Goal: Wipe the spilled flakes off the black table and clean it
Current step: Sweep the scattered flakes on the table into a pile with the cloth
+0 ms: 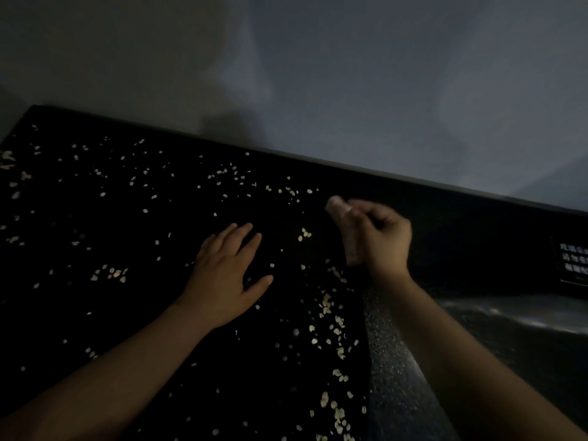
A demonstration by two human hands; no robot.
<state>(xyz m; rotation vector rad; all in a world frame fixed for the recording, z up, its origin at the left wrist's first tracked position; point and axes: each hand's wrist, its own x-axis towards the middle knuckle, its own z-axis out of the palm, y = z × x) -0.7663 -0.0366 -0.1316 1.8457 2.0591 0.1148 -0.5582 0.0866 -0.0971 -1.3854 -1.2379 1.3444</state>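
Pale flakes [327,308] lie scattered over most of the black table [95,224], thickest in a band near its right edge. My left hand [227,276] rests flat on the table with fingers straight and spread. My right hand [383,235] hovers above the table's right side and grips a pinkish, blurred cloth or sponge [343,229] that hangs down from its fingers. The scene is dim.
A grey wall [318,74] rises behind the table's far edge. Right of the table runs a speckled dark strip [391,361], then a shiny dark surface [515,329]. A dark panel with white markings [572,259] sits at the far right.
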